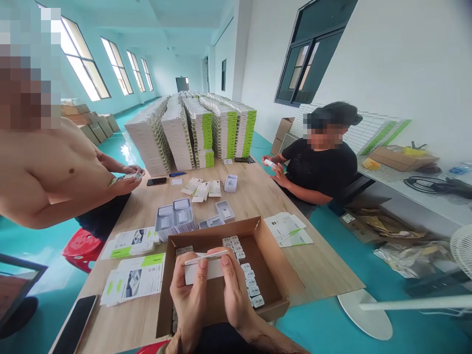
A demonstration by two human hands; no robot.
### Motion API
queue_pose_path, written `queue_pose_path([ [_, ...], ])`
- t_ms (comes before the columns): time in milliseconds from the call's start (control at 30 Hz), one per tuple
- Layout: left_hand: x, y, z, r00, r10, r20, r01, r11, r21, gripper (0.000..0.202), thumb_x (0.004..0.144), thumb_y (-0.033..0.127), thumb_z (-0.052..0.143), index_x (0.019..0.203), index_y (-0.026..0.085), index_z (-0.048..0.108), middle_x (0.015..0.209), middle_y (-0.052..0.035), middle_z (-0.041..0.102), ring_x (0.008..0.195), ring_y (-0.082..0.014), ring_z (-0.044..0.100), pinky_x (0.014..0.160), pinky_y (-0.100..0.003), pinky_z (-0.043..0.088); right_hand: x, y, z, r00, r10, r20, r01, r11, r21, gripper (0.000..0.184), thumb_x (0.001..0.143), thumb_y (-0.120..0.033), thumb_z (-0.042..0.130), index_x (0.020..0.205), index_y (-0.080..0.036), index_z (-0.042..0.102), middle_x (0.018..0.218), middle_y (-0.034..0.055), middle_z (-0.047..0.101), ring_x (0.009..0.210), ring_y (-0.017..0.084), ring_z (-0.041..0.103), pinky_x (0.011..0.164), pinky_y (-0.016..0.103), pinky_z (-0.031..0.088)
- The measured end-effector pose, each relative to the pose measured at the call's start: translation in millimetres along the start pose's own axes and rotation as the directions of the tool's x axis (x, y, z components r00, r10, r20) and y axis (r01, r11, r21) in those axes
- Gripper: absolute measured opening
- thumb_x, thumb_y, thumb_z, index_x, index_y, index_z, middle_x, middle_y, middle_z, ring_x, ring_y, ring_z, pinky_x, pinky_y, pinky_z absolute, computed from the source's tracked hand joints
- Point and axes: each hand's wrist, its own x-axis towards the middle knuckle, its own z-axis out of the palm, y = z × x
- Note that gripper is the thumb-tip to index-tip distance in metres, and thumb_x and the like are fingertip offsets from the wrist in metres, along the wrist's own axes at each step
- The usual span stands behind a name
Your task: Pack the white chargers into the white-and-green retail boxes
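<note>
A small white flat-sided box point(209, 271) with a thin raised edge along its top is held between my two hands, over an open cardboard box point(271, 255). My left hand point(189, 290) grips its left end, thumb against the near face. On the right end, my right hand point(233, 285) is closed the same way. Inside the cardboard box, several small white labelled pieces point(250, 282) stand in a row along the right, and more show at the left, partly hidden by my hands. What the white box contains cannot be seen.
Printed flat cartons point(138, 280) lie left, others point(287, 228) right. White plastic trays point(183, 214) stand beyond the box. A phone point(75, 322) rests near the left edge. Tall carton stacks point(202, 128) rise behind. Two people sit alongside, each holding small white items. A fan point(460, 250) stands right.
</note>
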Motion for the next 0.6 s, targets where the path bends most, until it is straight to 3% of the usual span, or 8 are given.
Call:
queue_pose_path([
  [100, -2, -3, 1.4, 0.998, -0.056, 0.012, 0.056, 0.998, -0.009, 0.04, 0.082, 0.061, 0.078, 0.081, 0.022, 0.07, 0.079, -0.0011, 0.066, 0.072, -0.0172, 0.062, 0.065, -0.024, 0.053, 1, 3, -1, 0.995, 0.097, -0.037, -0.095, 0.994, 0.049, 0.049, 0.106, -0.064, 0.042, 0.119, -0.025, 0.07, 0.103, 0.0065, 0.073, 0.09, 0.024, 0.067, 0.08, 0.034, 0.055],
  [267, -4, -13, 0.7, 0.988, -0.145, 0.05, 0.146, 0.989, -0.022, 0.038, 0.086, 0.059, 0.075, 0.095, 0.022, 0.069, 0.091, -0.0031, 0.072, 0.081, -0.0193, 0.067, 0.073, -0.027, 0.055, 3, 6, 0, 0.984, 0.108, -0.145, -0.102, 0.994, 0.049, 0.045, 0.103, -0.061, 0.049, 0.117, -0.026, 0.072, 0.109, 0.0057, 0.073, 0.099, 0.024, 0.066, 0.089, 0.036, 0.053],
  [467, 0, -13, -9.0, 0.975, -0.169, 0.144, 0.172, 0.985, -0.011, 0.043, 0.086, 0.064, 0.072, 0.095, 0.022, 0.073, 0.1, -0.0071, 0.074, 0.094, -0.0242, 0.07, 0.084, -0.031, 0.056, 7, 7, -9, 0.99, 0.131, -0.053, -0.126, 0.988, 0.085, 0.038, 0.1, -0.046, 0.048, 0.121, -0.026, 0.073, 0.104, 0.0056, 0.075, 0.091, 0.025, 0.07, 0.081, 0.037, 0.056],
  [600, -6, -15, -8.5, 0.935, -0.204, 0.29, 0.238, 0.967, -0.087, 0.045, 0.088, 0.057, 0.072, 0.121, 0.026, 0.066, 0.118, -0.0061, 0.074, 0.11, -0.025, 0.069, 0.097, -0.034, 0.054, 20, 10, -19, 0.99, 0.083, -0.115, -0.086, 0.996, -0.026, 0.03, 0.096, -0.036, 0.053, 0.104, -0.023, 0.079, 0.094, 0.0048, 0.078, 0.083, 0.024, 0.07, 0.073, 0.033, 0.056],
])
